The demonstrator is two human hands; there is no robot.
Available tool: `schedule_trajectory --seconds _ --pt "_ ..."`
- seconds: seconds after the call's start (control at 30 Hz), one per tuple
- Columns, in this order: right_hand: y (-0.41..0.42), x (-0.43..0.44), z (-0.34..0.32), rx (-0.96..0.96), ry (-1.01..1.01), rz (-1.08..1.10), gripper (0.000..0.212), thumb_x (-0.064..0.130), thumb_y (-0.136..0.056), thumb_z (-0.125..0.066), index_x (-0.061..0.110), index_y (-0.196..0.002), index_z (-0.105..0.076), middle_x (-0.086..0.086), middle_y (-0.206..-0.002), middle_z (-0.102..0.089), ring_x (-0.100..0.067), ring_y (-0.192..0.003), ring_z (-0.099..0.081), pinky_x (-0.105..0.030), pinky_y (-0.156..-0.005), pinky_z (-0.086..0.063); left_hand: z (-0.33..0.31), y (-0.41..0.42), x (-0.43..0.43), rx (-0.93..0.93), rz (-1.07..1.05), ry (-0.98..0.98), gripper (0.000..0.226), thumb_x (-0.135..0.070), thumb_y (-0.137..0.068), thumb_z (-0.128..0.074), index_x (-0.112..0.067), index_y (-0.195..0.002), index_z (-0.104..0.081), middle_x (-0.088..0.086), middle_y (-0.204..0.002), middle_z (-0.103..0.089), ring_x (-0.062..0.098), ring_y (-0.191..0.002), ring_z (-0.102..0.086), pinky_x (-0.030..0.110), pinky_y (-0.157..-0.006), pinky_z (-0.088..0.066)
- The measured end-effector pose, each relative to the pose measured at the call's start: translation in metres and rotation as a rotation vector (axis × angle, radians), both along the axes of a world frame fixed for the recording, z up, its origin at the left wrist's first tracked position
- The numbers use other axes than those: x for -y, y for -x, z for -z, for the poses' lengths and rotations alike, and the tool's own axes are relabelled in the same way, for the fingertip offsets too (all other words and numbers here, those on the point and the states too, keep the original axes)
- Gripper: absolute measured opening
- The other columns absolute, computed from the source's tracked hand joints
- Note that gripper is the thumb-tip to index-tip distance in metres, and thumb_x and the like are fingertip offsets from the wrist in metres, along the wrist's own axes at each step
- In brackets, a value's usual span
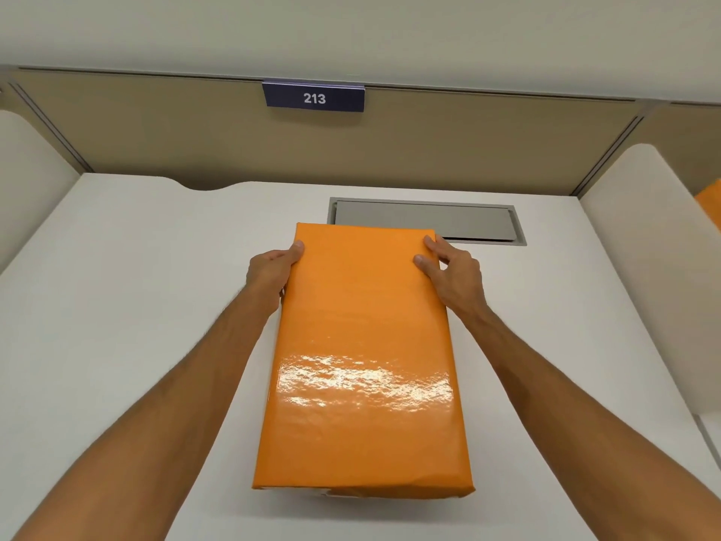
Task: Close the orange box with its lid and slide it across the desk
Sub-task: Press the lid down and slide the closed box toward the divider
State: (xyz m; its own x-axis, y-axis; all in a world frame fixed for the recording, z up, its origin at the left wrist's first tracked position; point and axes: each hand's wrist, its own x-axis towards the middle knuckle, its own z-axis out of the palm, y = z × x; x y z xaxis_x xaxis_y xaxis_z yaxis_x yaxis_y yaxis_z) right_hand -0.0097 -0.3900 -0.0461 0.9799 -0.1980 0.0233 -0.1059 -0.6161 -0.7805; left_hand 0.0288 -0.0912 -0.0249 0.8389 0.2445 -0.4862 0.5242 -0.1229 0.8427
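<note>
From the head camera I see the orange box (363, 357) lying lengthwise mid-surface (136, 306), its glossy lid (366, 290) apparently seated. I judge both hands flank the far end to steady it for a push: left hand (273, 269) clasps the side, right hand (448, 267) half-curled, thumb and fingertip pressing the lid.

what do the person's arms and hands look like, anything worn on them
Both arms are bare from the bottom of the picture up to the hands: no sleeves show. The left hand and right hand wear no gloves, and no watch, bracelet or ring is visible. Fingernails are short and unpainted. No markings show on either forearm.
</note>
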Motion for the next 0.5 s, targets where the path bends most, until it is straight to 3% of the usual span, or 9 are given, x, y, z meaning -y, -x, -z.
schedule_trajectory --seconds 0.13,0.23,0.37,0.5 --pt "0.015 0.000 -0.006 -0.026 -0.037 -0.013 0.060 0.042 -0.098 -0.061 0.015 -0.150 -0.046 -0.011 -0.153 -0.049 -0.030 -0.130 -0.055 -0.040 -0.102 -0.045 -0.003 0.018 -0.007 0.022 0.126 0.031 0.059 -0.053 -0.096 -0.056 -0.015 -0.142 -0.052 -0.001 -0.124 -0.058 0.025 -0.113 -0.056 0.042 -0.090 -0.043" --pt "0.044 0.002 -0.009 -0.042 -0.097 0.002 0.059 0.040 -0.097 -0.063 0.019 -0.149 -0.046 -0.010 -0.148 -0.053 -0.024 -0.119 -0.060 -0.033 -0.090 -0.045 -0.002 0.054 -0.018 0.019 0.212 0.066 0.061 -0.047 -0.094 -0.063 -0.018 -0.145 -0.048 0.002 -0.135 -0.059 0.020 -0.108 -0.061 0.040 -0.091 -0.045" --pt "0.101 0.006 -0.015 -0.137 -0.285 0.012 0.055 0.038 -0.091 -0.072 0.029 -0.142 -0.053 -0.005 -0.135 -0.063 -0.022 -0.111 -0.066 -0.034 -0.085 -0.055 0.007 0.113 -0.034 -0.008 0.288 0.134 0.072 -0.043 -0.087 -0.073 -0.022 -0.149 -0.043 0.004 -0.136 -0.061 0.021 -0.110 -0.066 0.036 -0.085 -0.053" --pt "0.152 -0.003 -0.015 -0.187 -0.373 0.018 0.065 0.040 -0.084 -0.079 0.035 -0.142 -0.051 0.003 -0.131 -0.063 -0.020 -0.113 -0.064 -0.041 -0.090 -0.057 0.012 0.156 -0.040 0.009 0.272 0.128 0.081 -0.042 -0.087 -0.072 -0.036 -0.155 -0.029 -0.002 -0.141 -0.051 0.027 -0.118 -0.062 0.041 -0.088 -0.055"
